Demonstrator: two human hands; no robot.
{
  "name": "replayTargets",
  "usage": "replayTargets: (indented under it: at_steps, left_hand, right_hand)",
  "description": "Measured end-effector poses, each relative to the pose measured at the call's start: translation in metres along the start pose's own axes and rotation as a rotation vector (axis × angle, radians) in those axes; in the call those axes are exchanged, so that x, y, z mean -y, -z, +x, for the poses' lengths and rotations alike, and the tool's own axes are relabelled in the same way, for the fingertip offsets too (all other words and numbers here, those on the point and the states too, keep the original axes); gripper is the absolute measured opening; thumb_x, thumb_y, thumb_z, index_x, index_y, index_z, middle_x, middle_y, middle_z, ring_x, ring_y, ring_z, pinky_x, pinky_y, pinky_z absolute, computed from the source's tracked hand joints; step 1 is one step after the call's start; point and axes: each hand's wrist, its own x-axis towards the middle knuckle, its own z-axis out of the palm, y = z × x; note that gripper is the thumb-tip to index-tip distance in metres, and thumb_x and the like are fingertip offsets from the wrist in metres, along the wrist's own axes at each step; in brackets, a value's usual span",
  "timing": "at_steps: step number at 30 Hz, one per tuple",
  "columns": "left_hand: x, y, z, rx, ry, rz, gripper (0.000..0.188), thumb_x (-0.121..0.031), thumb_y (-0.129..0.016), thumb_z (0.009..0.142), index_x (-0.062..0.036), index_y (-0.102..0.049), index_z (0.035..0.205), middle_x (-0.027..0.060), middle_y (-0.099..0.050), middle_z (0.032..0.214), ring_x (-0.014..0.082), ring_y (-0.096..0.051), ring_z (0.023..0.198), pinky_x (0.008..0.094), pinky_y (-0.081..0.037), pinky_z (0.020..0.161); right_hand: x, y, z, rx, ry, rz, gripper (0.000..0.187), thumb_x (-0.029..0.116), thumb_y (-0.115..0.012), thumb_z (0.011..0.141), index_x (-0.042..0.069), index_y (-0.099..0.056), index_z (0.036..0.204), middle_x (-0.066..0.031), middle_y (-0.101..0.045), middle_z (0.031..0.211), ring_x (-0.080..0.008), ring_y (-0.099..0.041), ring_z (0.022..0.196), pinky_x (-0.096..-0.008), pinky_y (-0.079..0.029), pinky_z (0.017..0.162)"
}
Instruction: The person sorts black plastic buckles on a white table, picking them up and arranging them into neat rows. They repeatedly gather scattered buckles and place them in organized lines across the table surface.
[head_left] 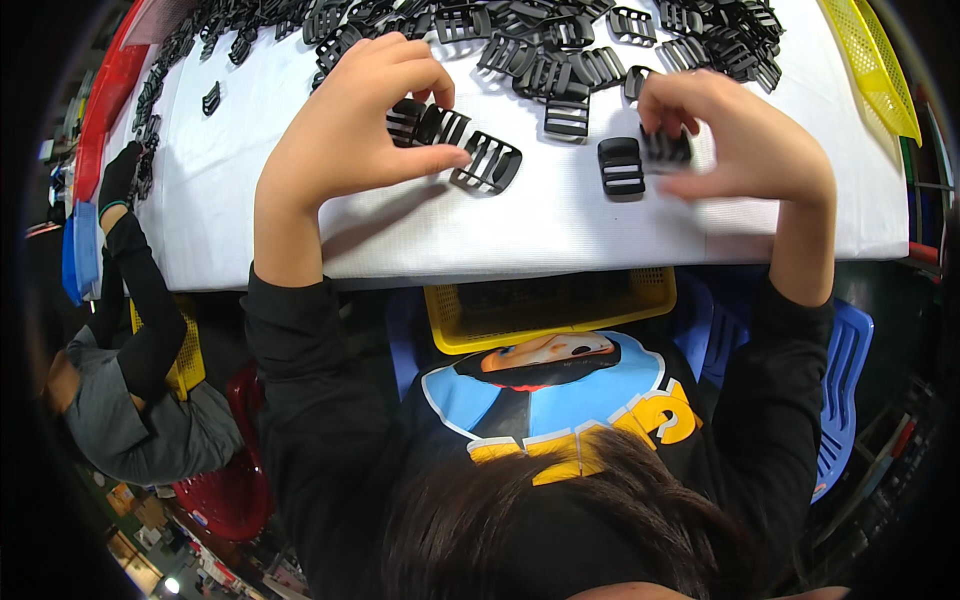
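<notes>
My left hand [360, 125] curls around a short slanting row of black plastic strap buckles [440, 125]. Its thumb tip reaches the lower buckle [487, 162] of that row, and its fingers bend over the upper ones. On the right, my right hand [735, 135] has its fingers and thumb about another black strap buckle [667, 148], which is blurred. Just left of that one, a single slotted buckle [621, 167] lies on the white-covered table [560, 235]. Part of each gripped buckle is hidden by my fingers.
A large heap of black buckles [545, 70] spreads along the far side. One stray buckle [211, 98] lies at left. A yellow basket [875, 70] stands at the right edge, another yellow basket [550, 335] below the table's near edge. Another person [150, 400] sits at left.
</notes>
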Motion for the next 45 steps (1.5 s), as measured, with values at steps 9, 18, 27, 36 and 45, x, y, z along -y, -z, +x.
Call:
replayTargets:
  at_steps: [9, 18, 27, 36, 45]
  left_hand:
    - [0.003, -0.006, 0.002, -0.053, 0.003, 0.136, 0.035, -0.026, -0.078, 0.062, -0.0049, -0.056, 0.079, 0.0037, -0.052, 0.074, 0.0187, -0.049, 0.073, 0.0296, -0.036, 0.072]
    - [-0.01, 0.0, -0.003, 0.142, 0.203, -0.318, 0.026, -0.018, -0.074, 0.069, -0.0062, -0.063, 0.089, 0.004, -0.055, 0.078, 0.0198, -0.05, 0.073, 0.0299, -0.039, 0.065]
    - [-0.023, -0.022, 0.008, -0.05, -0.011, 0.003, 0.017, -0.008, -0.067, 0.068, -0.0047, -0.057, 0.081, 0.0067, -0.05, 0.077, 0.0242, -0.05, 0.073, 0.0334, -0.039, 0.066]
    - [-0.026, -0.009, 0.002, 0.177, -0.069, -0.416, 0.018, -0.011, -0.069, 0.067, -0.0056, -0.058, 0.08, 0.0034, -0.052, 0.069, 0.0177, -0.048, 0.061, 0.0299, -0.038, 0.058]
    - [-0.001, 0.018, -0.017, 0.033, 0.647, -0.032, 0.027, -0.018, -0.075, 0.068, -0.0029, -0.057, 0.082, 0.0006, -0.041, 0.062, 0.0102, -0.039, 0.059, 0.0239, -0.035, 0.054]
  right_hand:
    - [-0.025, -0.011, 0.01, -0.454, -0.086, -0.331, 0.02, 0.015, -0.066, 0.074, 0.002, -0.058, 0.087, -0.0115, -0.057, 0.075, -0.0276, -0.055, 0.068, -0.0361, -0.044, 0.066]
    - [-0.012, -0.008, 0.012, -0.17, -0.056, 0.087, 0.019, 0.012, -0.063, 0.073, 0.003, -0.053, 0.085, -0.004, -0.042, 0.068, -0.0148, -0.041, 0.065, -0.0267, -0.039, 0.06]
    - [-0.015, -0.029, 0.032, -0.413, -0.048, -0.222, 0.018, 0.016, -0.063, 0.08, 0.006, -0.064, 0.095, -0.0066, -0.054, 0.078, -0.0226, -0.05, 0.078, -0.0335, -0.042, 0.074]
    - [-0.009, -0.032, 0.034, -0.472, 0.109, -0.198, 0.021, 0.018, -0.064, 0.079, 0.007, -0.065, 0.097, -0.0078, -0.055, 0.083, -0.0235, -0.05, 0.083, -0.0352, -0.042, 0.075]
    - [0.004, -0.039, 0.037, -0.394, 0.225, -0.217, 0.016, 0.014, -0.067, 0.075, 0.007, -0.066, 0.089, -0.0072, -0.053, 0.081, -0.0251, -0.048, 0.082, -0.0357, -0.042, 0.074]
